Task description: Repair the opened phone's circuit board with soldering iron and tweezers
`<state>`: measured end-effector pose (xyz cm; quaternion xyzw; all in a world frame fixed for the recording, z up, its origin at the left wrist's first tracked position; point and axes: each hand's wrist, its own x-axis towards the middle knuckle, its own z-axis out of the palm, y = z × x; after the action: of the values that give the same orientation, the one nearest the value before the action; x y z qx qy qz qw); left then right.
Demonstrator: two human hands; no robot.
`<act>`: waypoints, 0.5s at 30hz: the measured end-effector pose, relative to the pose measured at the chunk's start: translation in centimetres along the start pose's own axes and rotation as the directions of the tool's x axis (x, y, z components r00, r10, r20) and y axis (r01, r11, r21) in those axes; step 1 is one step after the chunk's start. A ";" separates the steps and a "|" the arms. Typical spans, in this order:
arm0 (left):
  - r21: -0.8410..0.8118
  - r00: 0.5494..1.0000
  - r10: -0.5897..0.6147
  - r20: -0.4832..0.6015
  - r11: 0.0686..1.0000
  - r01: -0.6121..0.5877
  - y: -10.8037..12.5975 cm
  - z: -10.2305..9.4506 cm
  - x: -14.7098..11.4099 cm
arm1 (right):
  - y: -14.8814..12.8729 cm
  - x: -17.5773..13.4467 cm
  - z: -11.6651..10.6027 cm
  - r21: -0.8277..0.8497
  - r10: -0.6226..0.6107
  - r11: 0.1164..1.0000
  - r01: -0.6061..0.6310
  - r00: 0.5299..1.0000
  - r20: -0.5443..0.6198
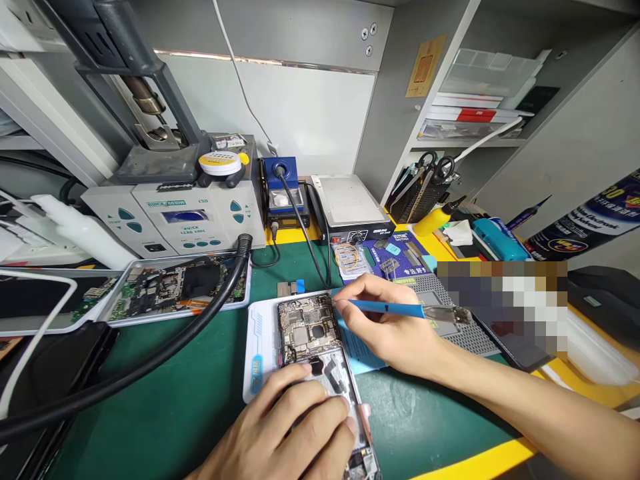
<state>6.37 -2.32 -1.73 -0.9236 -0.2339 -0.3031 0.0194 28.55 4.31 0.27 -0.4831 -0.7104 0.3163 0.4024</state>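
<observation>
An opened phone (303, 328) lies on a white and blue mat (260, 347), its circuit board bare at the upper end. My left hand (295, 427) is curled over the phone's lower half, fingertips pressing on its frame and holding it; the palm side is hidden. In my right hand (395, 327) is a slim blue-handled tool (387, 308), pinched between thumb and fingers. Its worn, metallic-looking rear end points right. The working tip is by the upper right edge of the board, mostly covered by my fingertips.
A hot air station (185, 217) stands at the back left, its thick black hose (200, 320) arching across the green mat (150, 380). Behind are a soldering iron stand (281, 183) and a heating plate (350, 200). Opened device shells (175, 283) lie left, a perforated plate (470, 337) right.
</observation>
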 end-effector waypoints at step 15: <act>-0.007 1.000 0.011 -0.013 1.000 -0.011 -0.2 0.2 0.1 | 0.0 0.0 0.0 -0.022 0.039 0.999 -0.039 0.999 0.010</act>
<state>6.48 -2.08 -1.80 -0.9230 -0.2276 -0.3098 0.0193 28.58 4.28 0.26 -0.4996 -0.7064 0.3186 0.3872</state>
